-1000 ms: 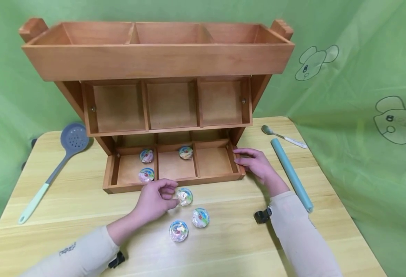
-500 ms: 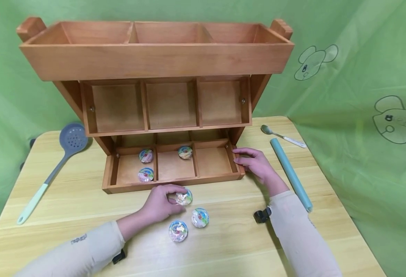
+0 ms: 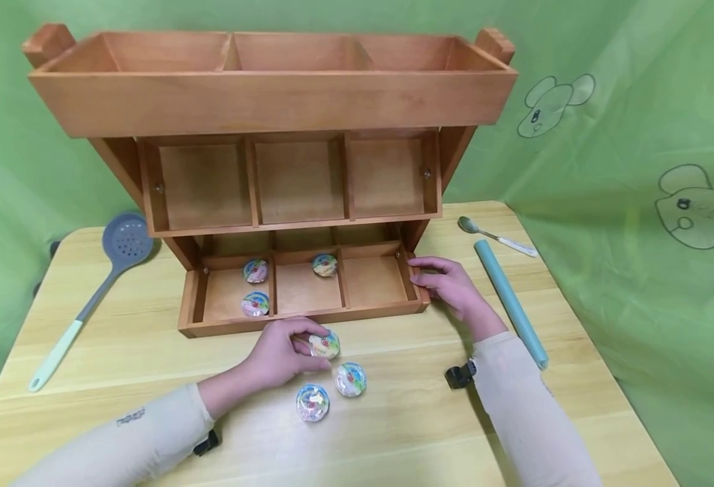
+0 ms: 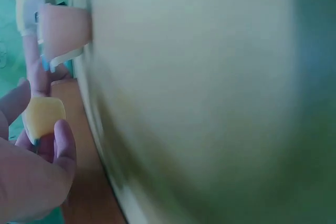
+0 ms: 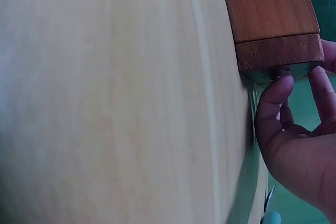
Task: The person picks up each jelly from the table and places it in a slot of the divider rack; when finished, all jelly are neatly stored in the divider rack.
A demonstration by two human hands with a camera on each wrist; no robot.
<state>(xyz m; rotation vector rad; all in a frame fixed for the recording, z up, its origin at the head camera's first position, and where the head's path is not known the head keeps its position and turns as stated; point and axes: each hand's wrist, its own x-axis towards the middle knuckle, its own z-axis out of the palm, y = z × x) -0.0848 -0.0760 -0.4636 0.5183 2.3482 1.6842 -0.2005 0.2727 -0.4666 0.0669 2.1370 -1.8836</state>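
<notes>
My left hand (image 3: pixel 279 353) pinches a small jelly cup (image 3: pixel 325 345) with a printed lid, in front of the wooden rack (image 3: pixel 284 101). The left wrist view shows its yellow body (image 4: pixel 46 116) between thumb and fingers. Two more jelly cups, one (image 3: pixel 351 379) right of the other (image 3: pixel 312 403), stand on the table nearby. Inside the bottom tray (image 3: pixel 308 318), two cups (image 3: pixel 256 271) sit in the left compartment and one (image 3: pixel 324 265) in the middle. My right hand (image 3: pixel 448 284) rests its fingers on the tray's right end; the right wrist view shows thumb and fingertips touching there.
A grey-blue skimmer (image 3: pixel 127 242) with a pale green handle lies left of the rack. On the right are a spoon (image 3: pixel 497 237) and a teal rod (image 3: pixel 511 304). A green curtain (image 3: pixel 612 40) hangs behind.
My left hand has closed on the nearest jelly cup, which is now tilted in its fingers. My right hand has stayed at the tray's end. The head view has shifted slightly.
</notes>
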